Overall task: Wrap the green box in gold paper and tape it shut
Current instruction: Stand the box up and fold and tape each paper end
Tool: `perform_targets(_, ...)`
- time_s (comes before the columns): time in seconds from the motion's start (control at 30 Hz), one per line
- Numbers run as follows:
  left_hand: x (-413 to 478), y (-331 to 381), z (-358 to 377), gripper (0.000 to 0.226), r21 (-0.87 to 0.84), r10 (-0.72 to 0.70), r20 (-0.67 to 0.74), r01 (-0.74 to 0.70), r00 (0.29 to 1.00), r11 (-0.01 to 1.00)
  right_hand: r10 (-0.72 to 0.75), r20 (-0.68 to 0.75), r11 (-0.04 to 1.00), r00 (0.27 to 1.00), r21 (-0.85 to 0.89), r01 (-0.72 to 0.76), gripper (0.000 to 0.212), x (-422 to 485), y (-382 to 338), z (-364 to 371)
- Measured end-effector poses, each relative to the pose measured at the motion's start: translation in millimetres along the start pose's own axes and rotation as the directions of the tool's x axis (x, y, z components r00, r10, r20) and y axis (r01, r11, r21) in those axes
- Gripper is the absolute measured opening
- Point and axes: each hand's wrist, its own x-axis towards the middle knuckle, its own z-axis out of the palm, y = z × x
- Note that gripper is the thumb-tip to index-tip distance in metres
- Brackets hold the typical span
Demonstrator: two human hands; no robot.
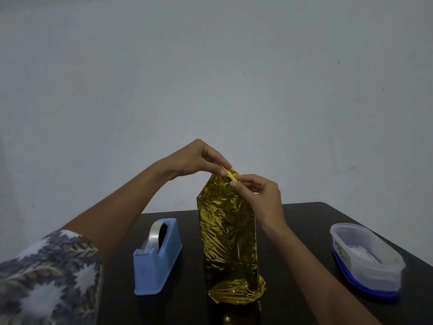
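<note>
Where the box is: we can't see the green box at all. Our guess is it's inside the tall upright sleeve of crinkly metallic gold paper standing mid dark tabletop.
Left hand: our left hand pinches the folded ridge at the very top of the gold paper.
Right hand: our right hand pinches the same ridge, fingertips just beside the left ones.
Step in hand: looks like we're closing the top end.
Doing it well: foil springs back, so we'd crease the ridge hard, fold it down flat against the box top, and pin it with one hand while the other goes for tape.
Tape: the light blue plastic tape dispenser with its clear tape roll sits just left of the package, an easy reach.
Bottom end: bunched up against the tabletop; can't tell if it's taped.
Also around: a clear oval plastic tub on the right, well apart.
</note>
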Motion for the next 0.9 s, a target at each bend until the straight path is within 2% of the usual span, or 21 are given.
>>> perform_targets(0.17, 3.2, 4.8, -1.2, 0.015, 0.041, 0.024, 0.019, -0.025, 1.000, 0.999, 0.001, 0.008, 0.994, 1.000, -0.111, 0.000, 0.003, 3.6, -0.3, 0.7)
perform_targets(0.37, 5.5, 7.0, -2.8, 0.019, 0.089, 0.011, 0.029, -0.013, 1.000, 0.996, -0.005, -0.004, 0.988, 1.000, -0.157, 0.005, 0.015, 5.0, 0.2, 3.1)
perform_targets(0.47, 4.4, 1.1, -6.8, 0.031, 0.033, -0.069, 0.041, 0.068, 0.997, 0.997, 0.008, -0.010, 0.989, 1.000, -0.150, -0.010, 0.015, 4.8, 0.0, 4.4)
perform_targets(0.57, 1.5, -6.5, -6.8, 0.026, 0.023, -0.119, 0.076, 0.118, 0.990, 0.993, 0.022, -0.005, 0.989, 1.000, -0.147, -0.022, 0.015, 4.3, 0.0, 5.1)
perform_targets(0.73, -0.7, -15.8, -4.3, 0.023, -0.124, -0.119, 0.034, 0.123, 0.992, 0.985, 0.032, -0.009, 0.986, 0.999, -0.162, -0.033, 0.015, 5.2, -0.4, 5.7)
perform_targets(0.9, -2.1, -19.6, 0.9, 0.024, -0.181, -0.110, 0.039, 0.115, 0.993, 0.977, 0.033, -0.006, 0.986, 0.999, -0.163, -0.033, 0.017, 4.0, 0.0, 7.2)
